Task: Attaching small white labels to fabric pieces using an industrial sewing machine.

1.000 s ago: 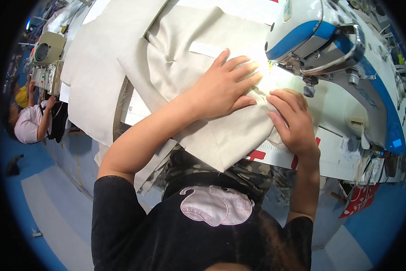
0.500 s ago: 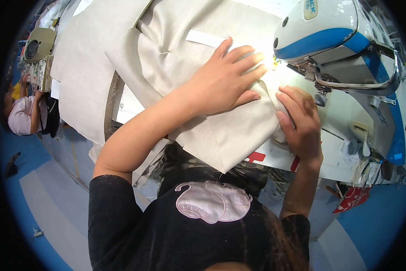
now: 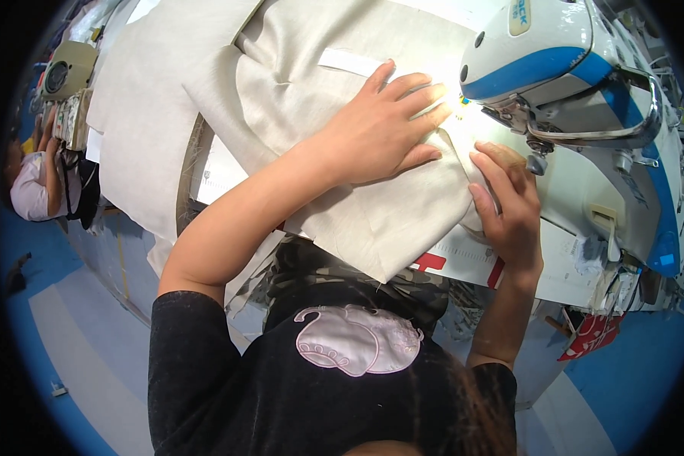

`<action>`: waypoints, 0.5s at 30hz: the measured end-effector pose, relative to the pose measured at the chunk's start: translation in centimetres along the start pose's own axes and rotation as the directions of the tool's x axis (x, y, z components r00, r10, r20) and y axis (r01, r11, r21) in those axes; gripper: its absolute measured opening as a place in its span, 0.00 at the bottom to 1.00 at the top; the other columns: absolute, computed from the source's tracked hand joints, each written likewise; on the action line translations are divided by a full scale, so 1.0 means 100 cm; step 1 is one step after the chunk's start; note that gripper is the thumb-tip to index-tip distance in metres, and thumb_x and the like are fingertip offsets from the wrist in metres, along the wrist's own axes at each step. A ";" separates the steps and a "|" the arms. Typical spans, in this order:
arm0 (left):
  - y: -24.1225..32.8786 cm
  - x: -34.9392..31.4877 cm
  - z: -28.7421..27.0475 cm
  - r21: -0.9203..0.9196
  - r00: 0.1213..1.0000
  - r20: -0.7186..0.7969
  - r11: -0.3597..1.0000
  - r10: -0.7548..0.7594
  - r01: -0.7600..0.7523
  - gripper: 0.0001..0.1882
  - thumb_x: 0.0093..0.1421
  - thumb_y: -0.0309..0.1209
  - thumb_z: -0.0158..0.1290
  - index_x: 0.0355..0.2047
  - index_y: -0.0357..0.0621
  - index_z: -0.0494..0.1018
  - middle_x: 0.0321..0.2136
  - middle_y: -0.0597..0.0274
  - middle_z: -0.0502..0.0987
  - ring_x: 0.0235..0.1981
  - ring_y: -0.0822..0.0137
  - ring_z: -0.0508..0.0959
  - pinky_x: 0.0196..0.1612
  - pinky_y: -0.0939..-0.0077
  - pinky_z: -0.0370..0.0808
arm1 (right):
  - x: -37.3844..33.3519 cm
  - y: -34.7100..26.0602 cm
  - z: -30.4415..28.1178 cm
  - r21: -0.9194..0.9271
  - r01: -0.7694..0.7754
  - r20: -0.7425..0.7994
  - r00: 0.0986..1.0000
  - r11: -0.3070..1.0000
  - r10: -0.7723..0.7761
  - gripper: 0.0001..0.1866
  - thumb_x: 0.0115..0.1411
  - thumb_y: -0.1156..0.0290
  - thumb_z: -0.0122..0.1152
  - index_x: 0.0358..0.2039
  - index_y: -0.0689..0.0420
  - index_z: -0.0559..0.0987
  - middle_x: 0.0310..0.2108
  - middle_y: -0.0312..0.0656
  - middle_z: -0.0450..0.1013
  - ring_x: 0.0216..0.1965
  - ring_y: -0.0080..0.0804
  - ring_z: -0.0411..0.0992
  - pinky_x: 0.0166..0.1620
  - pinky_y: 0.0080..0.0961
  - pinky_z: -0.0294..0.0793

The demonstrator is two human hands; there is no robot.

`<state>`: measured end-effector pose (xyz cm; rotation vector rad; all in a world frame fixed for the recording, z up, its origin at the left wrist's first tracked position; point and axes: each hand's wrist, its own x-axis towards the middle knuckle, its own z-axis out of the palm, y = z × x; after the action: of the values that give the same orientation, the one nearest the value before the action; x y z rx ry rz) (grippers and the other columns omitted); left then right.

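A beige cloth (image 3: 391, 220) lies spread and partly folded on the sewing table, one corner hanging over the front edge. My left hand (image 3: 391, 129) rests flat on it with the fingers spread, their tips close to the brightly lit needle area of a white and blue sewing machine (image 3: 539, 57). Along the right folded edge of the cloth, my right hand (image 3: 513, 201) presses lightly with its fingertips, thumb apart from the fingers. Glare hides the needle and the stitch line. A white strip (image 3: 349, 61) lies on the cloth beyond my left hand.
More beige cloth (image 3: 144, 114) covers the table's left side. A curved metal bar (image 3: 623, 140) juts from the machine near my right hand. A ruler-marked strip (image 3: 463, 254) runs along the front edge. At far left a person (image 3: 41, 178) sits at another machine (image 3: 69, 72).
The cloth's front corner has shifted slightly away from me and to the right. Both hands stay on the cloth in nearly the same pose.
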<state>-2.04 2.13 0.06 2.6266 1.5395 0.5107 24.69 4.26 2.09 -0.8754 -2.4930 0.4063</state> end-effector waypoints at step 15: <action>-0.045 -0.052 -0.059 0.160 0.946 0.035 0.936 -0.322 0.313 0.25 0.71 0.47 0.53 0.57 0.40 0.75 0.60 0.45 0.71 0.62 0.46 0.70 0.63 0.51 0.72 | -0.001 -0.054 0.020 -0.002 0.197 0.120 0.973 0.980 -0.195 0.24 0.55 0.71 0.68 0.54 0.55 0.80 0.49 0.39 0.75 0.47 0.41 0.69 0.52 0.38 0.66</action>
<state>-10.00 -0.72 3.36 2.3914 2.0035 0.2955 21.01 -0.08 2.59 -0.6178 -2.6649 0.3843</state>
